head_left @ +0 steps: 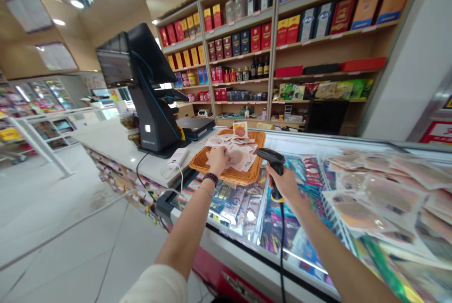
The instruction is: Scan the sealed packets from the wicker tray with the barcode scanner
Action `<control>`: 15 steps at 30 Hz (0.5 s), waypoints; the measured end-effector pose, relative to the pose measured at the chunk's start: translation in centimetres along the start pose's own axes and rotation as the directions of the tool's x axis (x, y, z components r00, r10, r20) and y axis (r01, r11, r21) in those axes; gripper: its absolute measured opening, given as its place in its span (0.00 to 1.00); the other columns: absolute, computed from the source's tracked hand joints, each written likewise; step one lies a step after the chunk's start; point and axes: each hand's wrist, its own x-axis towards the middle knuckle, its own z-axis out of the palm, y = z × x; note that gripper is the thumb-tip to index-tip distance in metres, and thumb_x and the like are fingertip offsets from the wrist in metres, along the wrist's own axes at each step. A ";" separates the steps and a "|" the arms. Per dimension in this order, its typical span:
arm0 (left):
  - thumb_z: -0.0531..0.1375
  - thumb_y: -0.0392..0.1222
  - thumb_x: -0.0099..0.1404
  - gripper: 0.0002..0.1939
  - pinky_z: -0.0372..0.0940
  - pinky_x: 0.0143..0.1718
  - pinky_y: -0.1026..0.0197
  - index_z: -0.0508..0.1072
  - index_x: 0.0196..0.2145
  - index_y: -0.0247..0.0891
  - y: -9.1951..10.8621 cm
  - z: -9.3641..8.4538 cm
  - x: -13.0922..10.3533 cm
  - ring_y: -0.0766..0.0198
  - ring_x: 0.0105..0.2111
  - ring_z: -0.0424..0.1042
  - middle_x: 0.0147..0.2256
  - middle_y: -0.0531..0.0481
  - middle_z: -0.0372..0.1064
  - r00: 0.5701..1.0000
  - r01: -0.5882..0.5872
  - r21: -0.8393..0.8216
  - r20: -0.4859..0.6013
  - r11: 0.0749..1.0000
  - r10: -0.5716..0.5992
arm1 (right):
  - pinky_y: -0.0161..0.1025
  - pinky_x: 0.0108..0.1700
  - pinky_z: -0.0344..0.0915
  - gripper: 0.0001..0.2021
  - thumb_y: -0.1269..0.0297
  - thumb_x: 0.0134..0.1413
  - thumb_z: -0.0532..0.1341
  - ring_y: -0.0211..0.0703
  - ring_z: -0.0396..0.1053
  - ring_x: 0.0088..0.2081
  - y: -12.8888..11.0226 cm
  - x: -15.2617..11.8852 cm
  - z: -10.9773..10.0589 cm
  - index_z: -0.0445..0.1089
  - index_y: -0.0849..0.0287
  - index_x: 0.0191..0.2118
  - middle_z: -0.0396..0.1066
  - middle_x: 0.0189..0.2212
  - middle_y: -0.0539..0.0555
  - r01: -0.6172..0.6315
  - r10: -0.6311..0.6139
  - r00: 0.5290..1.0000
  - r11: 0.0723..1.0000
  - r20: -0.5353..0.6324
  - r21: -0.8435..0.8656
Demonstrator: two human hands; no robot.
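An orange wicker basket [243, 178] rests on the glass top of a freezer, filled with several flat clear packets [240, 156]. My left hand [218, 159], with a dark beaded bracelet at the wrist, is over the basket's left part, its fingers closed at the packets; what they pinch is too small to make out. My right hand [285, 183] is wrapped round the handle of a black barcode scanner [271, 156], just right of the basket. The scanner's head points left towards the packets, and its cable hangs down over the freezer's front.
A black checkout terminal [155, 105] stands on the white counter [113, 145] at left, beside a white device [176, 159] with a cable. More packets [381, 195] lie at right. Shelves of boxes [240, 42] line the back.
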 end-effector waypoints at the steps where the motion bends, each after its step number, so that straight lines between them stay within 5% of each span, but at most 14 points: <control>1: 0.69 0.45 0.61 0.08 0.61 0.55 0.46 0.77 0.33 0.40 0.5 -0.1 -0.2 0.45 0.53 0.74 0.41 0.40 0.81 0.999 -0.013 -0.032 -0.047 0.999 0.012 | 0.36 0.17 0.61 0.23 0.39 0.43 0.69 0.39 0.64 0.13 -0.1 -0.1 -0.4 0.65 0.54 0.22 0.65 0.12 0.48 -0.001 0.001 1.000 1.000 -0.001 -0.007; 5: 0.65 0.47 0.64 0.08 0.65 0.46 0.55 0.75 0.32 0.40 2.8 0.7 -0.2 0.53 0.42 0.77 0.34 0.45 0.80 0.991 -0.028 -0.376 -0.130 0.926 -0.023 | 0.36 0.18 0.61 0.23 0.40 0.45 0.69 0.39 0.64 0.13 -0.5 -0.6 -2.0 0.65 0.54 0.22 0.65 0.12 0.48 0.006 -0.006 1.000 0.999 -0.025 -0.032; 8: 0.63 0.51 0.65 0.12 0.66 0.39 0.61 0.75 0.35 0.40 5.1 2.5 -0.1 0.59 0.34 0.76 0.30 0.48 0.78 0.993 -0.044 -0.673 -0.107 0.739 -0.039 | 0.36 0.18 0.61 0.23 0.40 0.45 0.69 0.38 0.63 0.13 -0.8 -0.9 -3.4 0.65 0.54 0.23 0.66 0.13 0.48 0.030 -0.031 0.999 0.999 -0.045 -0.019; 11: 0.62 0.53 0.66 0.14 0.67 0.37 0.61 0.76 0.36 0.39 7.7 4.5 -0.5 0.59 0.33 0.77 0.31 0.47 0.79 0.995 -0.065 -0.795 -0.101 0.603 -0.026 | 0.36 0.18 0.60 0.23 0.40 0.45 0.69 0.38 0.62 0.13 -1.3 -1.1 -5.0 0.65 0.54 0.23 0.65 0.13 0.47 0.037 -0.038 0.996 0.999 -0.086 -0.015; 13: 0.62 0.51 0.67 0.12 0.67 0.40 0.60 0.76 0.37 0.39 9.3 5.2 -1.0 0.58 0.36 0.78 0.34 0.45 0.80 0.995 -0.065 -0.804 -0.101 0.591 -0.028 | 0.36 0.18 0.60 0.23 0.40 0.45 0.69 0.38 0.62 0.14 -1.7 -1.3 -6.0 0.64 0.54 0.23 0.65 0.13 0.47 0.040 -0.042 0.994 0.999 -0.097 -0.027; 15: 0.61 0.47 0.67 0.10 0.67 0.45 0.56 0.77 0.36 0.39 10.4 5.4 -1.6 0.54 0.43 0.77 0.37 0.44 0.80 0.990 -0.062 -0.733 -0.130 0.677 -0.050 | 0.36 0.18 0.61 0.23 0.40 0.46 0.68 0.38 0.62 0.14 -2.1 -1.5 -6.8 0.64 0.53 0.22 0.65 0.13 0.47 0.044 -0.048 0.995 0.998 -0.091 -0.043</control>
